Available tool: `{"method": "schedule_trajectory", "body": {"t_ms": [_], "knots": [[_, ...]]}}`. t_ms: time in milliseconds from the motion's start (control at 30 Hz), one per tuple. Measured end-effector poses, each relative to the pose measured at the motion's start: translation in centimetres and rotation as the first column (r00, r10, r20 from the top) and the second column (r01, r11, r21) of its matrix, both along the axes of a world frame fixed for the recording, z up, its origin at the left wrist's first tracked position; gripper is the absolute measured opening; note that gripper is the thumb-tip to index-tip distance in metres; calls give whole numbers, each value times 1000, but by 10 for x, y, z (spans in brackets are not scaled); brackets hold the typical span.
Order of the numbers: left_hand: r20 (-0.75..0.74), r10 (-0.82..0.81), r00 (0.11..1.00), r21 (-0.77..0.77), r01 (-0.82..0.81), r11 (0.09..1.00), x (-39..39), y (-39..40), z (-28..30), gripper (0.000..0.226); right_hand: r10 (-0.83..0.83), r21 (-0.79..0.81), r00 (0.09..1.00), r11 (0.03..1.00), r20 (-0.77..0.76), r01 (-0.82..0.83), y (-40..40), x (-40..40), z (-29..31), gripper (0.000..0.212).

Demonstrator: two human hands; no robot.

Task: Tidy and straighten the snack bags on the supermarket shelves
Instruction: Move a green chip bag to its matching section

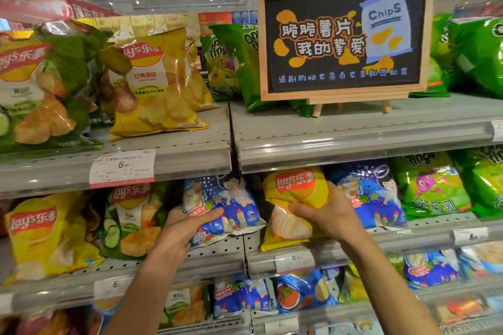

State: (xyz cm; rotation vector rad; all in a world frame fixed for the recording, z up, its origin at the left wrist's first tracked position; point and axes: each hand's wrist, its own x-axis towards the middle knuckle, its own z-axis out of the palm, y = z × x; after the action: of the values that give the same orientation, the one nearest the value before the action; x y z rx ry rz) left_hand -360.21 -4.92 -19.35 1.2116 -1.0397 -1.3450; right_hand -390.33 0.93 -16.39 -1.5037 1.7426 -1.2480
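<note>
fingers point(209, 213) of the left hand point(179, 228) wrapped over the lower front of a blue snack bag point(217, 207) on the middle shelf point(217, 253), thumb hidden beneath, pinching the crumpled foil so the pack can be squared up. right hand point(330, 216) clamped on the right side of a yellow lay's bag point(294, 207), fingers point(302, 209) pressing into its face, bag tilted and slumped with its bottom corner poking past the shelf lip. probably gripped this way because it looks out of place: wedged between blue packs, with another blue bag point(364, 196) just behind the knuckles, while the other yellow bags point(51, 234) sit well apart at the far left. likely to be lifted out or pushed upright; cannot tell which. cucumber-green bag point(130, 220) leaning just beside the left wrist, untouched. up top, a chalkboard sign point(344, 35) on its small easel blocking green packs point(239, 68) behind it, yellow classic bag point(155, 84) sagging forward. soft air-filled foil, so a firm squeeze risks crushing chips.
</note>
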Motion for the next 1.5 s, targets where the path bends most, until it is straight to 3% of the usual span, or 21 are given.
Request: {"method": "schedule_trajectory", "body": {"t_ms": [133, 233, 433, 600, 733, 833, 900, 967, 1033, 1233, 1400, 1500], "knots": [[22, -68, 997, -9, 68, 998, -22, 8, -3, 86, -61, -50, 997, 997, 36, 63, 24, -27, -3, 49], [47, -72, 996, -29, 74, 997, -47, 11, -4, 90, -128, -77, 988, 988, 92, 135, 44, -50, -11, 55], [76, -85, 994, -84, 91, 992, -102, 11, -8, 64, -192, -131, 960, 966, 205, 222, 76, -76, -25, 58], [76, -78, 994, -87, 84, 993, -138, 15, -20, 66, -198, -132, 951, 963, 238, 234, 90, -81, -28, 66], [208, -146, 967, -116, 173, 978, -145, 11, -22, 60, -188, -126, 953, 967, 236, 221, 96, -71, -31, 68], [396, -174, 902, -114, 236, 965, -136, 13, -15, 59, -163, -130, 955, 971, 246, 199, 97, -51, -30, 71], [505, -156, 849, -120, 249, 961, -121, 23, -14, 45, -129, -138, 960, 976, 249, 168, 95, -32, -31, 71], [578, -68, 813, -199, 221, 955, -99, 39, -13, 22, -96, -142, 965, 981, 245, 133, 91, -10, -31, 69], [660, 81, 747, -313, 174, 934, -69, 57, -15, 27, -74, -142, 972, 984, 225, 107, 87, 15, -31, 65], [740, 375, 559, -531, 143, 835, 28, 92, -18, 25, 5, -146, 991, 989, 137, 15, 62, 96, -28, 62], [800, 496, 338, -567, 157, 808, 95, 103, -39, 21, -25, -222, 1000, 975, 18, 29, 28, 147, -22, 66], [812, 527, 250, -576, 199, 793, 120, 103, -53, 22, -51, -251, 999, 967, -19, 45, 0, 162, -20, 70]]}}
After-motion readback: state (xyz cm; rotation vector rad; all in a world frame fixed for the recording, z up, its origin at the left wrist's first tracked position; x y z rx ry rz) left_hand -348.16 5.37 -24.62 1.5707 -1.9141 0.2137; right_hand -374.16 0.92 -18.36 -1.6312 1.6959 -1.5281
